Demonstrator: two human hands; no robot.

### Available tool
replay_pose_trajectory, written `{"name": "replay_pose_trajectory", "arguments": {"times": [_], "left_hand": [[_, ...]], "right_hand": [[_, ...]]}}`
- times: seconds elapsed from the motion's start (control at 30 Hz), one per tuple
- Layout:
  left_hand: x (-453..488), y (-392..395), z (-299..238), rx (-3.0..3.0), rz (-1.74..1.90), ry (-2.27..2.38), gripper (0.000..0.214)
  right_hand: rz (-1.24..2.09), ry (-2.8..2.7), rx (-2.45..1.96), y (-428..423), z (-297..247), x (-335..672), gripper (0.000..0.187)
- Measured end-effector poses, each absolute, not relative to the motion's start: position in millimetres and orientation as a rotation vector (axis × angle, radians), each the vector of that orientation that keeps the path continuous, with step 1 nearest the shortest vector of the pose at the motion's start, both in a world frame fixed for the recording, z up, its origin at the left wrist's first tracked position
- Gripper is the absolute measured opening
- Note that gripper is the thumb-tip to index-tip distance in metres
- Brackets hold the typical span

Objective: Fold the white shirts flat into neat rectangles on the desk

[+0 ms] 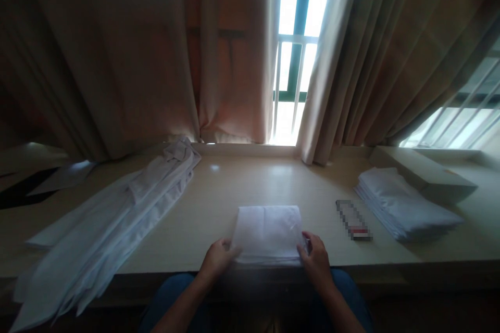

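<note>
A white garment folded into a neat rectangle (269,231) lies flat at the table's front edge, directly before me. My left hand (219,257) grips its lower left corner, thumb on top. At the opposite side, my right hand (315,256) has its thumb on the lower right edge, with the fingers curled around the side. Some clear, shiny material shows by the right fingers; I cannot tell what it is. On the left, a long pile of unfolded white garments (113,218) stretches diagonally, its lower ends hanging over the front edge. Folded white garments (402,205) are stacked on the right.
A pale box (424,171) stands behind the stack. A pixelated narrow object (353,221) lies between the stack and my right hand. Curtains (234,62) hang along the table's back edge, parted at a bright window (299,62). Dark and pale flat items (35,187) lie far left.
</note>
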State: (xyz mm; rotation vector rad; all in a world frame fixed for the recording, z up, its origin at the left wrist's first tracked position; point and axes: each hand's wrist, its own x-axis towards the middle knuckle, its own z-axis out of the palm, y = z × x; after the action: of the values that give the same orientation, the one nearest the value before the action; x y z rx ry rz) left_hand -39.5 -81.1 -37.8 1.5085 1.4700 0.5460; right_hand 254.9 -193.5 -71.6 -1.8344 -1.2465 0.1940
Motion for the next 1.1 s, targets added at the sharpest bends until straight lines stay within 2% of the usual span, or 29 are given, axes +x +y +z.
{"name": "replay_pose_trajectory", "arguments": {"times": [0.1, 0.17, 0.33, 0.47, 0.7, 0.77, 0.9, 1.0, 1.1], "left_hand": [[-43, -77, -35, 1.919, 0.433, 1.646, 0.044], [-42, -70, -28, 1.989, 0.408, 1.652, 0.047], [-29, -51, -1, 1.517, 0.479, 1.416, 0.052], [-21, -47, 11, 1.183, 0.442, 1.150, 0.046], [-12, -56, 18, 1.125, 0.416, 0.844, 0.036], [-7, -56, 23, 1.209, 0.473, 0.834, 0.042], [5, -52, 43, 1.568, 0.705, 0.920, 0.041], [10, -48, 59, 1.902, 0.937, 1.057, 0.029], [10, -49, 62, 2.026, 1.142, 1.089, 0.022]], "right_hand": [[0.246, -1.216, -1.816, -194, -74, 258, 0.046], [0.276, -1.203, -1.803, -195, -74, 258, 0.048], [0.330, -1.184, -1.809, -194, -72, 258, 0.051], [0.387, -1.133, -1.801, -193, -72, 258, 0.053], [0.579, -0.989, -1.888, -181, -57, 271, 0.074], [0.714, -0.990, -1.866, -172, -47, 277, 0.065], [0.834, -1.050, -1.730, -155, -21, 291, 0.032], [0.778, -1.028, -1.649, -151, -2, 301, 0.032], [0.499, -1.077, -1.580, -156, 8, 307, 0.026]]}}
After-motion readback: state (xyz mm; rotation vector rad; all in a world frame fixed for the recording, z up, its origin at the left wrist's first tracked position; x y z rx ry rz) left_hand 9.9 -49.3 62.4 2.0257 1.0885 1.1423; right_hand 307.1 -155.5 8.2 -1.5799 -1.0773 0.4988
